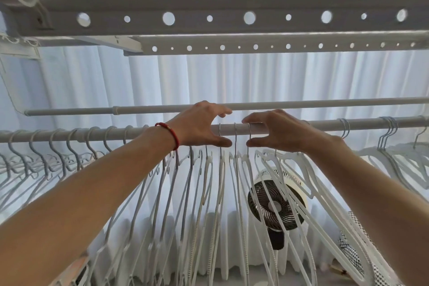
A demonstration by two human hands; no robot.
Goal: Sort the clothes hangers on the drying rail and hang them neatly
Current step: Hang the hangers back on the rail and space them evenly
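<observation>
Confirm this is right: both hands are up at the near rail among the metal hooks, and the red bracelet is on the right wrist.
One detail is wrong. The head view shows the red bracelet on the left wrist, not the right. The rest holds: the left hand and right hand are both up at the near rail, among the metal hooks.

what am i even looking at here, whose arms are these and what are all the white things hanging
One picture, from a camera worn on a person's head, so the arms are that person's own. Both reach up to a grey drying rail. The left hand, with a red bracelet on its wrist, and the right hand cup the rail from either side with curved fingers, bracketing three metal hooks. The white things are empty clothes hangers. Behind them stands a fan, before white curtains.
</observation>
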